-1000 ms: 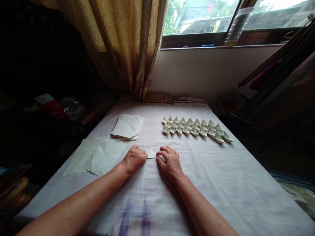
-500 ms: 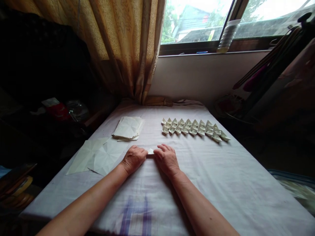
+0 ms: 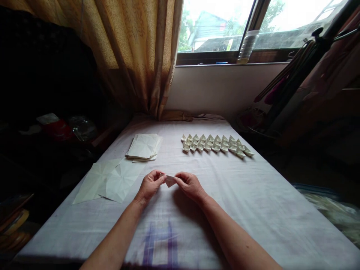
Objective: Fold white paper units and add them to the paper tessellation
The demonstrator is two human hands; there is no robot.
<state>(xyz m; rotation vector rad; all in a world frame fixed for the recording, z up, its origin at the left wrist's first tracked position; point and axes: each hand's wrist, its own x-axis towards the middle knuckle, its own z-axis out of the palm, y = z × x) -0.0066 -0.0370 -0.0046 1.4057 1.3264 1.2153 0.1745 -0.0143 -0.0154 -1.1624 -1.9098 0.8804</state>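
Note:
Between my two hands is a small folded piece of white paper (image 3: 170, 181), its visible part a triangle pointing down toward me. My left hand (image 3: 152, 185) pinches its left end between thumb and fingers. On the other side, my right hand (image 3: 190, 185) grips the right end the same way. The paper is held just above the cloth-covered table (image 3: 225, 210). Beyond my right hand stand rows of small folded paper boats (image 3: 216, 143). Past my left hand lies a stack of creased paper sheets (image 3: 143, 146). Loose creased sheets (image 3: 120, 183) spread out nearer on the left.
A gold curtain (image 3: 140, 56) hangs at the table's far left, beside a window (image 3: 210, 30). On the sill stands a clear plastic container (image 3: 247, 47). Dark clutter with a red packet (image 3: 57, 129) borders the left side; a dark pole (image 3: 295, 82) leans at right.
My hands have lifted the folded paper off the table and tilted it, so a downward-pointing triangle shows. Both thumbs now face me. The view has shifted slightly to the right.

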